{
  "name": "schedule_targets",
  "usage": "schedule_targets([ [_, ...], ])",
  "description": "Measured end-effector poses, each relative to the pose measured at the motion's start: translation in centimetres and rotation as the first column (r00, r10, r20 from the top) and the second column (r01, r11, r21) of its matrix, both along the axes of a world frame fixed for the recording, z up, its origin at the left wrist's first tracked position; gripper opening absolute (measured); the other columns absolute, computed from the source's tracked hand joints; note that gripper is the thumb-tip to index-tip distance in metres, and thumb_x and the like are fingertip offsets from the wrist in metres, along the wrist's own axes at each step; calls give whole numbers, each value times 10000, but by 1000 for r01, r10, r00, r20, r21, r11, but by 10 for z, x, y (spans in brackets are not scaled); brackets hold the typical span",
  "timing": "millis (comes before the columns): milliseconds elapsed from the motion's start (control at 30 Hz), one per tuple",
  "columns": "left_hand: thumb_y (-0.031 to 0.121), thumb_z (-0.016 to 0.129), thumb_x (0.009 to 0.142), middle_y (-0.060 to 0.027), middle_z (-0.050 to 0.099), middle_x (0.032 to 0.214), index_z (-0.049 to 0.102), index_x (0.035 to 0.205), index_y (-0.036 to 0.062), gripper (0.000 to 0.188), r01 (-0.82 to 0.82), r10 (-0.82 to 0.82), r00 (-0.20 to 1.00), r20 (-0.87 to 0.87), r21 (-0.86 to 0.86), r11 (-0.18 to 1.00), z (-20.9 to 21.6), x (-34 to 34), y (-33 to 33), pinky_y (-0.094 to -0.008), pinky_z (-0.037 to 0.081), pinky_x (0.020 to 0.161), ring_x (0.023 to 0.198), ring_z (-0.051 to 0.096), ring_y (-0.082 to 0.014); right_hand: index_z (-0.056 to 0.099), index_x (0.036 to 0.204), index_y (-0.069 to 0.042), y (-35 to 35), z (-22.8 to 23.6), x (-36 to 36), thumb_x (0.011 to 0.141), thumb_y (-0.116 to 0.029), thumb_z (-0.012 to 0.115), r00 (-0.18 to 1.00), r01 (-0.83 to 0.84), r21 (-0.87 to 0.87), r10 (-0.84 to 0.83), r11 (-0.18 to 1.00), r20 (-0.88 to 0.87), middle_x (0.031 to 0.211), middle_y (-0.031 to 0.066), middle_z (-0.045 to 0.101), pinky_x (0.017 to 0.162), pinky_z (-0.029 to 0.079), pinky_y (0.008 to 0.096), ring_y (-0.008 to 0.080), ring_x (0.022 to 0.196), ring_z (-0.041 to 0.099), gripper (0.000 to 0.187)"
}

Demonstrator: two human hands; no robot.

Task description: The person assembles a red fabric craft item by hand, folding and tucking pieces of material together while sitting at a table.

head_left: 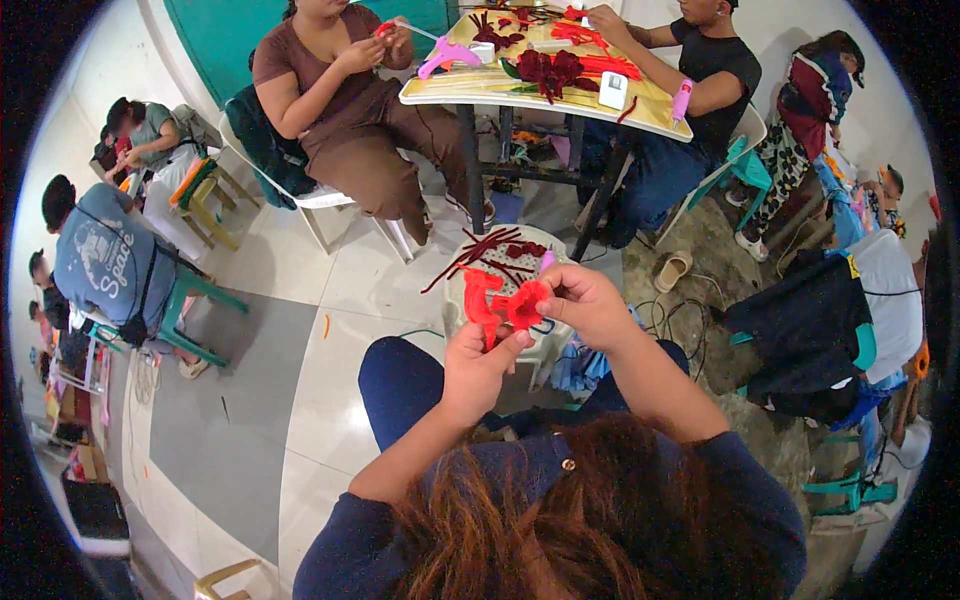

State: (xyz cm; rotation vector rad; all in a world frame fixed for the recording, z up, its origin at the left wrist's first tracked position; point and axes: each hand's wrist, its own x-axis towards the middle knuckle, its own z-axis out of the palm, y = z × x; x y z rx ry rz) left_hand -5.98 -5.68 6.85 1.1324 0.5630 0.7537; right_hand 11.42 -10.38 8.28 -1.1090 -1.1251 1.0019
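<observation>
Centre frame: left hand (478, 368) and right hand (588, 303) fingers both pinch a red, seemingly chenille flower piece (508, 302) above white stool (462, 290)

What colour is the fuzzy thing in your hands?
Bright red fuzzy piece, pinched by left hand and right hand; head view.

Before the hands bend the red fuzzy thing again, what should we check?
1. Left hand grips the red fuzzy piece: ok.
2. Right hand pinches its other side: ok.
3. Piece stays over the white stool: ok.
4. Spare dark red stems lie on the stool: ok.
5. Piece fully twisted tight: cannot tell.
</observation>
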Motion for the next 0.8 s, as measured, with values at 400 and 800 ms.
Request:
schedule_targets([
  [400,101,597,848,-54,635,818,510,1114,38,287,-48,70,984,162,-139,989,1,4,2,-188,323,456,514,457,-56,571,955,-36,-5,5,-16,799,-90,662,994,6,-136,-20,991,-104,804,-24,561,667,441,223,73,724,527,188],
  [800,66,575,851,-87,626,822,544,962,32,121,3,19,989,150,-145,989,-7,3,-2,-210,361,474,525,472,-82,580,843,-40,-3,-9,-22,821,-142,649,998,46,-84,-50,995,-48,756,-30,574,630,431,219,54,701,513,125],
])
